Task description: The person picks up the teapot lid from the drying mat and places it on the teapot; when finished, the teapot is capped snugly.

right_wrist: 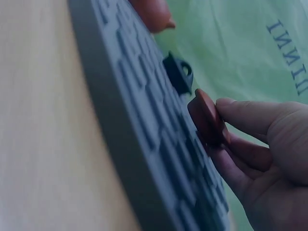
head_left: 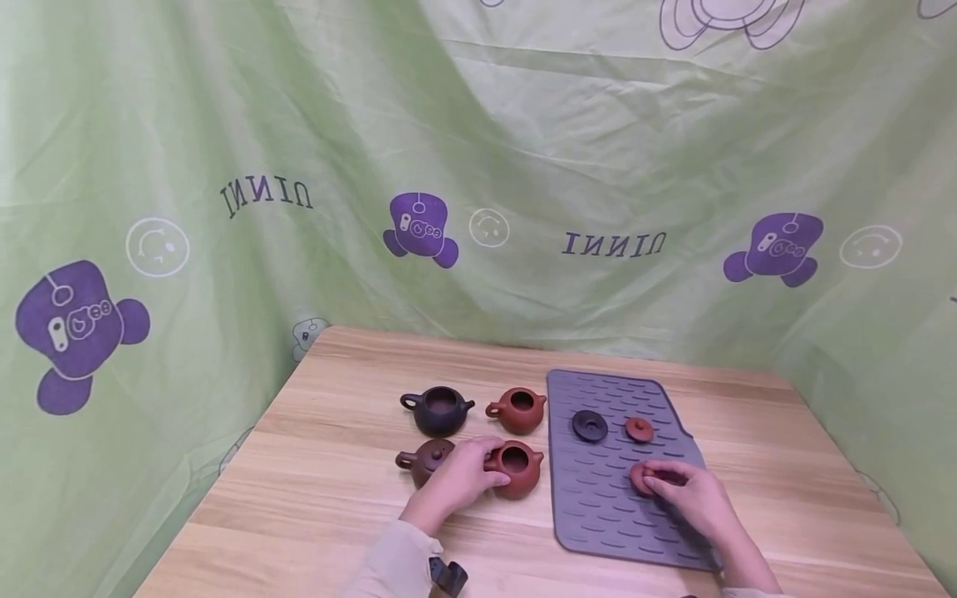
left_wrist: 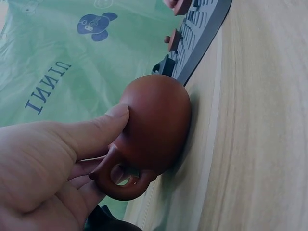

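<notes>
My left hand (head_left: pixel 467 472) grips a lidless reddish-brown teapot (head_left: pixel 521 475) from its handle side, thumb against the round body. In the left wrist view, that teapot (left_wrist: pixel 156 120) has its loop handle beside my curled fingers, which are partly hidden. Over the grey ridged mat (head_left: pixel 598 515), my right hand (head_left: pixel 695 494) pinches a reddish-brown lid (head_left: pixel 640 479) between thumb and fingers. The right wrist view has this lid (right_wrist: pixel 207 118) tilted, close to the mat; whether it touches is unclear. A black lid (head_left: pixel 590 426) and a smaller red lid (head_left: pixel 639 429) lie farther back on the mat.
Behind the held teapot stand an open black teapot (head_left: pixel 441 411) and an open small red teapot (head_left: pixel 521 410). A dark brown teapot (head_left: pixel 428 459) with its lid on sits left, partly behind my left hand. Green printed cloth (head_left: pixel 478 149) hangs around the wooden table (head_left: pixel 299 498).
</notes>
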Available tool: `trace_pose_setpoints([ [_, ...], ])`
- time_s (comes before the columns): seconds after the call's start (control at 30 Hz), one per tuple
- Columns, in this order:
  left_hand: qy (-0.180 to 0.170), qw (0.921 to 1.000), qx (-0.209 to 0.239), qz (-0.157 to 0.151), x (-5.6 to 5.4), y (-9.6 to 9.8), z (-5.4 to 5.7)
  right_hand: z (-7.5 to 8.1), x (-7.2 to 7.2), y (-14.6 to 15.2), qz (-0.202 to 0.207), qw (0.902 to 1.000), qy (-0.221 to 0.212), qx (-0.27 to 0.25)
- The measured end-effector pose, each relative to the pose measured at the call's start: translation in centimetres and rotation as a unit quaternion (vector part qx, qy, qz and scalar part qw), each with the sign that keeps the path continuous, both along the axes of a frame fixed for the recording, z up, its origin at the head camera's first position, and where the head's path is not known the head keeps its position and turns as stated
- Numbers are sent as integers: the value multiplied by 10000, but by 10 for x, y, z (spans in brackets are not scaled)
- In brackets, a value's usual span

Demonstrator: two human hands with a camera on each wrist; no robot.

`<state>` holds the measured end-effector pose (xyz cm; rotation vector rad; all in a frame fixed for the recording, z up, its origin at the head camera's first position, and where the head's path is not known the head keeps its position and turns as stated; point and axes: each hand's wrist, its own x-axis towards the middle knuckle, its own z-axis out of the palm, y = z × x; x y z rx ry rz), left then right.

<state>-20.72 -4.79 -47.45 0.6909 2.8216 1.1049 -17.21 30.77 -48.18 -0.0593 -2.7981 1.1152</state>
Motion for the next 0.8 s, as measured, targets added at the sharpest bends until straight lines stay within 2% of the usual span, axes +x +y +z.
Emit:
trace_pose_setpoints([
  [0.17, 21, 10000, 63, -18, 0, 0, 1, 11, -4, -16, 105, 9994, 36, -322],
  [0.27, 1, 10000, 71, 3, 0, 1, 1, 18, -6, -27, 182, 9981, -83, -578],
  [0.53, -5, 10000, 27, 27, -1, 1, 0, 34, -13, -57, 373, 9959, -209, -803],
  [0.8, 14, 9999, 105, 25, 0, 0, 0, 39, -22, -94, 609, 9897, -184, -1278],
])
